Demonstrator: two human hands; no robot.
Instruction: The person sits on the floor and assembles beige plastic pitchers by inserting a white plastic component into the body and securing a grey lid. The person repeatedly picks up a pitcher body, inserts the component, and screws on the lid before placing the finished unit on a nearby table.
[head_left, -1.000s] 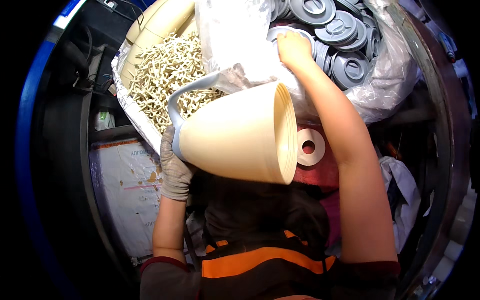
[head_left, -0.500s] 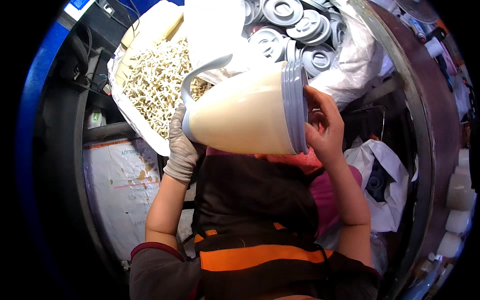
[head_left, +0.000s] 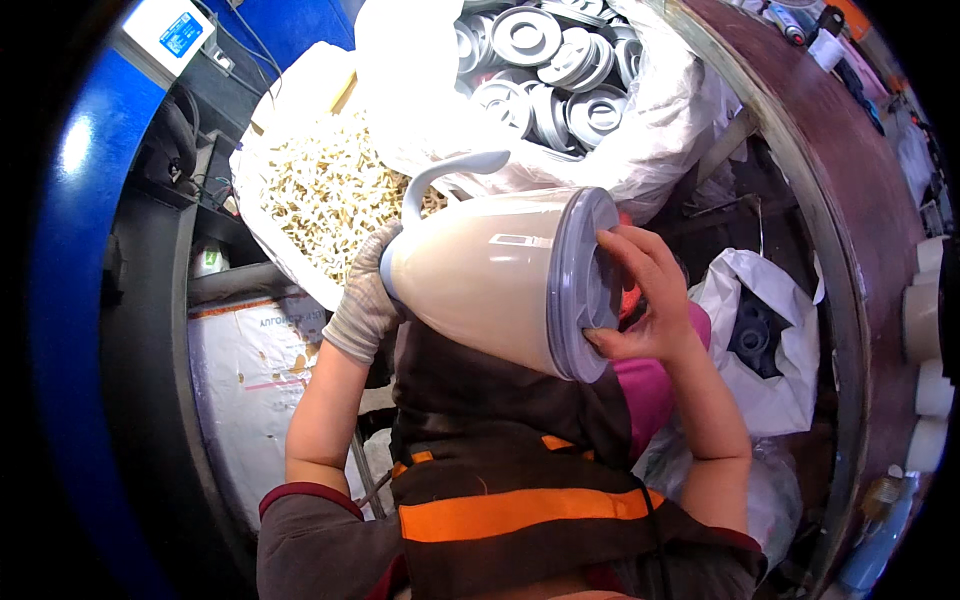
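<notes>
A beige jug (head_left: pixel 480 270) with a curved grey handle lies on its side in front of my apron. My left hand (head_left: pixel 362 300), in a striped knit glove, is wrapped round its narrow end, below the handle's root; its fingertips are partly hidden. The jug's wide end, on the right, carries a grey round base (head_left: pixel 585 290) with a clear ridged rim. On that base my bare right hand (head_left: pixel 655 295) has its thumb low and its fingers high, gripping across its face.
Behind the jug, a white bag holds several grey discs (head_left: pixel 525 37). Left of it, another bag is heaped with small pale pieces (head_left: pixel 330 190). A white bag with dark round parts (head_left: pixel 755 335) lies at right, beside a brown table edge (head_left: pixel 800 150). A printed white sack (head_left: pixel 255 370) stands at left.
The jug has come lower and nearer to me, its wide end swinging down and turning its base more into sight. My right hand has shifted with it, still at the base.
</notes>
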